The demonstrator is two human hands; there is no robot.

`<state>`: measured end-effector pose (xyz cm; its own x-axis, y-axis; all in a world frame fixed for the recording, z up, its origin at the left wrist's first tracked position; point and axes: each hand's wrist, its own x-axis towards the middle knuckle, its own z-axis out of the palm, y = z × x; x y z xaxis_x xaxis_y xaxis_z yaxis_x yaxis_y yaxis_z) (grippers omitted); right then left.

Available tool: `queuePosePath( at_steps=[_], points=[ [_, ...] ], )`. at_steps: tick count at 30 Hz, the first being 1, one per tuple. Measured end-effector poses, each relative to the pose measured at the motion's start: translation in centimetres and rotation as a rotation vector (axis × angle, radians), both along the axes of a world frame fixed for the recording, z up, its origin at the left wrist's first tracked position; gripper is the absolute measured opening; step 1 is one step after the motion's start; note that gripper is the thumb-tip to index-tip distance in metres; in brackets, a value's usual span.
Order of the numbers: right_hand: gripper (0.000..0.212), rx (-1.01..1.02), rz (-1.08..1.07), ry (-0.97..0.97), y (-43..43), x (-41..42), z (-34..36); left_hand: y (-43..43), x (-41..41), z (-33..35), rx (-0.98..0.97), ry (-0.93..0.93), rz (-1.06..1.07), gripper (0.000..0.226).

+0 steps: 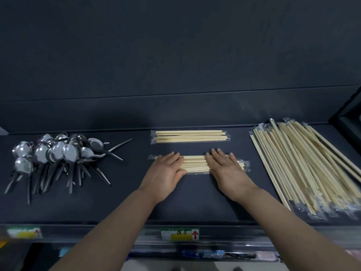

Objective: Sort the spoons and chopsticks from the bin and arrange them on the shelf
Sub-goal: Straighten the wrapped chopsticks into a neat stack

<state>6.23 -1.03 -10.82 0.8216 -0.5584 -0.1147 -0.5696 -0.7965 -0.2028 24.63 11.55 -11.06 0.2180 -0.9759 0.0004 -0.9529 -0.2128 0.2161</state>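
Observation:
On the dark shelf (125, 202) a row of plastic-wrapped short chopsticks (195, 164) lies crosswise at the centre. My left hand (166, 173) presses flat on its left end and my right hand (226, 171) presses flat on its right part, fingers straight. A second tidy row of wrapped chopsticks (189, 136) lies just behind it. A heap of metal spoons (56, 155) with dark handles sits at the left. A big pile of long wrapped chopsticks (304, 165) lies at the right. The bin is out of view.
The shelf's back wall (175, 75) rises close behind the rows. Price labels (179, 233) sit on the shelf's front edge, with a lower shelf of packets (211, 254) under it. A dark frame (349, 114) stands at the far right.

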Motion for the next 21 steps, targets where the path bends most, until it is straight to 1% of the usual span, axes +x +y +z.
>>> queuePosePath(
  at_steps=[4,8,10,12,14,15,17,19,21],
  points=[
    [0.056,-0.013,-0.028,-0.021,-1.1,1.3,0.0,-1.1,0.9,0.2,0.036,-0.106,0.009,0.047],
    [0.053,-0.021,-0.165,-0.036,-1.8,3.6,0.2,-3.0,1.8,-0.3,0.04,-0.109,0.093,0.054],
    [0.061,-0.065,-0.273,-0.009,-1.8,3.6,0.3,-3.1,2.1,-0.4,0.023,-0.102,0.134,0.053],
    [0.079,-0.023,-0.406,-0.018,-1.6,3.1,0.4,-2.6,2.2,-0.4,0.01,-0.032,0.268,0.061],
    [0.093,0.123,-0.488,-0.116,-1.4,2.9,0.3,-2.4,2.4,-0.5,0.046,0.11,0.385,0.075],
    [0.096,0.177,-0.488,-0.165,-1.5,3.0,0.3,-2.5,2.6,-0.6,0.066,0.169,0.406,0.079],
    [0.096,0.219,-0.446,-0.209,-1.9,3.5,0.1,-2.9,2.9,-0.5,0.082,0.24,0.386,0.082],
    [0.093,0.217,-0.414,-0.19,-2.5,4.0,0.2,-3.4,3.3,-0.2,0.064,0.284,0.355,0.083],
    [0.089,0.207,-0.41,-0.155,-3.1,4.3,0.2,-3.7,3.7,-0.2,0.039,0.271,0.343,0.085]
  ],
)
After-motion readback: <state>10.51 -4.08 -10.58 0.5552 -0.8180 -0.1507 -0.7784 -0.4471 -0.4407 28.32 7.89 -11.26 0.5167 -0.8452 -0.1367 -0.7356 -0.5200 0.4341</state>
